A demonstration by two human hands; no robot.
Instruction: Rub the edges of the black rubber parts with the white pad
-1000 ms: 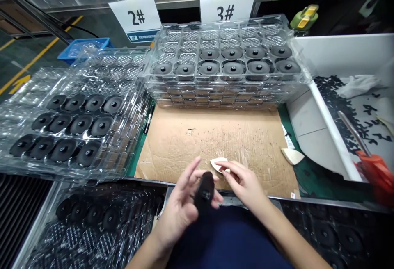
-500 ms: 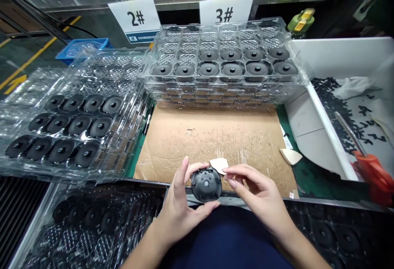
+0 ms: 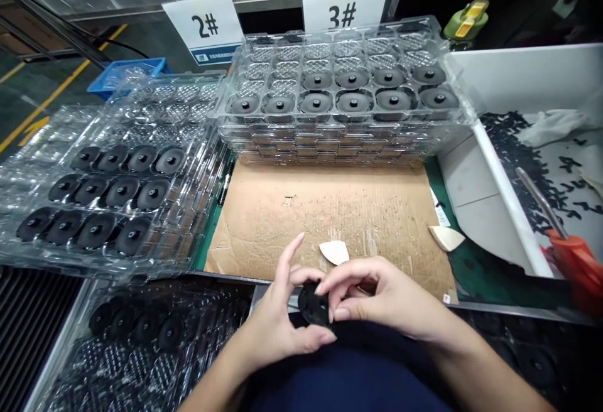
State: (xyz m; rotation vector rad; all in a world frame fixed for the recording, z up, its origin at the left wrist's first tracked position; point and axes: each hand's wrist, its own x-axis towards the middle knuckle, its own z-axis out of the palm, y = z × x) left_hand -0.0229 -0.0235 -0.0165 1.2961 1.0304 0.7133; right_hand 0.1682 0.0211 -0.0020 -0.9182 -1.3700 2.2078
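My left hand (image 3: 277, 314) grips a round black plastic part (image 3: 311, 306) at its left side, thumb below and index finger raised. The part is tilted just off the cardboard's front edge. On its right side, the bent fingers and thumb of my right hand (image 3: 367, 292) close over the face and rim, hiding much of it. Whether they also pinch something small, I cannot tell. Just beyond my right hand, a pale fan-shaped piece (image 3: 334, 252) lies on the cardboard sheet (image 3: 301, 211).
Clear trays with round black parts are stacked at the back (image 3: 353, 117) and left (image 3: 108, 205). On the right stands a white bin (image 3: 513, 211) with small black pieces and an orange-handled tool (image 3: 575, 261). Another pale piece (image 3: 446, 238) lies beside it.
My right hand has moved left and down onto the black part, its fingers now over it. The part has tilted and sits slightly lower. The pale piece stays on the cardboard.
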